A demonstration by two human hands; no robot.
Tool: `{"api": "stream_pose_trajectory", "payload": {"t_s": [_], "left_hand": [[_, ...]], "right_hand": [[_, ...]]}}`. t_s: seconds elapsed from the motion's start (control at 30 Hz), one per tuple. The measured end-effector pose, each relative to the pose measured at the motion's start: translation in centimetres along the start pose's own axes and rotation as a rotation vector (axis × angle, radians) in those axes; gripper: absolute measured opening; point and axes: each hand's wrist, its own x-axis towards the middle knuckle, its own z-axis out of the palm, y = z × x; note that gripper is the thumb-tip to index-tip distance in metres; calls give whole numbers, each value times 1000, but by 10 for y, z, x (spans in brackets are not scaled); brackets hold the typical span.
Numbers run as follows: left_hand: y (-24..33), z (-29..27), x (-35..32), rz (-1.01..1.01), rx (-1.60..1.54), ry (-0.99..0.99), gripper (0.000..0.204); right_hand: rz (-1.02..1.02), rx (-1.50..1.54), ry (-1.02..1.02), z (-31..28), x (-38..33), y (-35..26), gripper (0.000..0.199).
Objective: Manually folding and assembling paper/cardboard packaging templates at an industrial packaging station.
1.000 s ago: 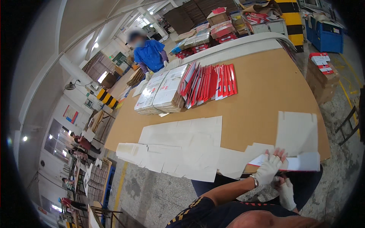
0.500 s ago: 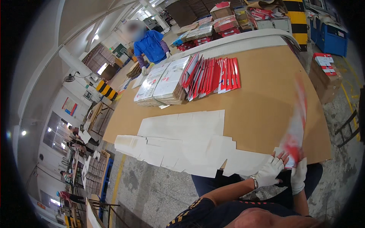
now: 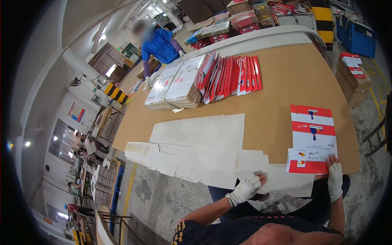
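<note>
A flat red and white printed carton sheet [image 3: 313,136] lies at the table's right front. At its lower right corner is my right hand [image 3: 335,179], in a white glove with bare fingertips; the fingers lie over the corner and the thumb is at the lower edge. My left hand [image 3: 247,188], gloved the same way, has curled fingers at the front edge of the white cardboard sheets [image 3: 204,151]. These overlap unevenly along the near side, and one piece runs partly under the carton. What lies inside the left fingers is partly hidden.
Across the brown table [image 3: 281,77] sit a tied stack of flat cartons [image 3: 175,83] and a leaning row of red folded cartons [image 3: 234,77]. A co-worker in blue [image 3: 159,47] stands beyond the stack. A brown box [image 3: 353,79] stands on the floor at right.
The carton sheet, blurred upright between both hands before, now lies flat. My left hand has moved left to the white sheets. A white piece has shifted right.
</note>
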Motion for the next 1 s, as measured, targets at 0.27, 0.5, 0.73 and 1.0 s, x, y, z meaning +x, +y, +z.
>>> {"api": "stream_pose_trajectory", "payload": {"t_s": [0.27, 0.5, 0.73, 1.0], "left_hand": [[-23, 27, 8, -178, -209, 96, 20], [-7, 20, 52, -328, 128, 210, 21], [-13, 33, 46, -440, -263, 186, 12], [7, 43, 59, -429, 176, 110, 34]], "right_hand": [[25, 189, 7, -1, -6, 8, 45], [127, 424, 125, -13, 5, -12, 59], [112, 239, 31, -15, 7, -12, 56], [114, 318, 65, -20, 2, -12, 60]]}}
